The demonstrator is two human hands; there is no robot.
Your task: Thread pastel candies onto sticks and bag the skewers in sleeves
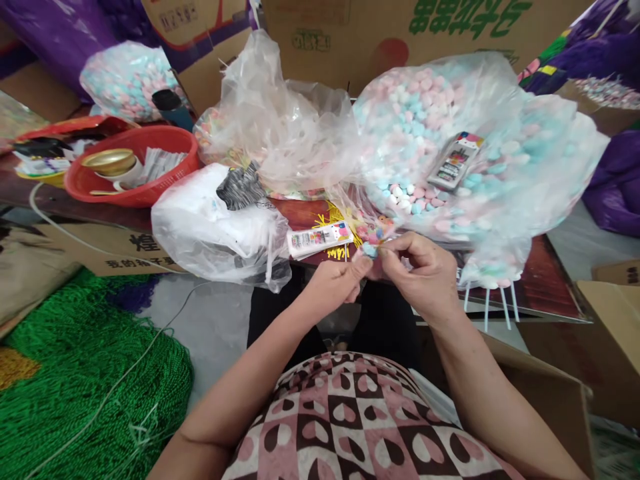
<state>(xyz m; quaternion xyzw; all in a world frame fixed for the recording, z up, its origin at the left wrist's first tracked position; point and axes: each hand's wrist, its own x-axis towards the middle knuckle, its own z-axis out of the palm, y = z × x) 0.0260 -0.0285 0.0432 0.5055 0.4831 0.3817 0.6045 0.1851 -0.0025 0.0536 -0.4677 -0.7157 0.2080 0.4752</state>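
Observation:
My left hand [341, 279] is closed in a pinch at the table's front edge, its thumb against a small pale-blue and pink piece [370, 249]. From the right, my right hand [425, 270] pinches at the same piece with thumb and forefinger. Its exact kind is too small to make out. Just behind my fingers lies a clear bag of colourful small pieces [373, 227]. Left of my hands, a stack of printed white cards [320, 240] lies near yellow twist ties [333, 215].
A big clear bag of pastel sweets [415, 127] fills the back right, with a printed packet [456, 161] on top. White sticks [505, 305] poke over the edge. At left are a red basket [175, 150], a white plastic bag [215, 227] and green cord [100, 373].

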